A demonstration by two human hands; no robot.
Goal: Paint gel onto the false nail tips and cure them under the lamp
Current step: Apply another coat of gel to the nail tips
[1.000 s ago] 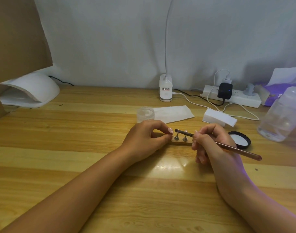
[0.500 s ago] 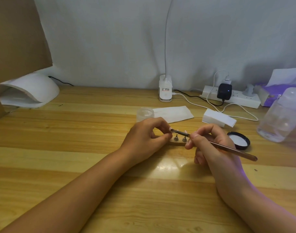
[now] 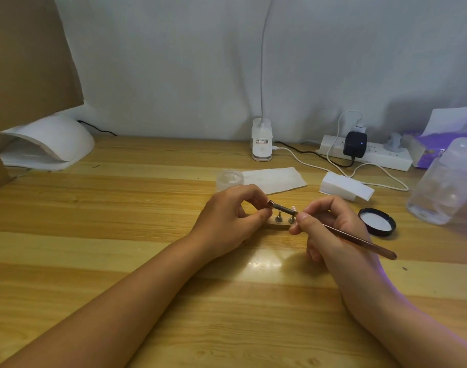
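Right hand (image 3: 333, 229) fingers grip gel brush (image 3: 359, 242), tip by left hand (image 3: 231, 220), whose curled fingers pinch the left end of the nail-tip stand (image 3: 277, 226) on the tabletop (image 3: 120, 208).

The left hand (image 3: 227, 219) covers one end of the holder (image 3: 277, 226); the bristles of the brush (image 3: 365, 244) are too small to see.

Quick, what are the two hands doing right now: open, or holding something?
Left hand: closed, pinching the left end of the stand.
Right hand: closed, holding the brush.
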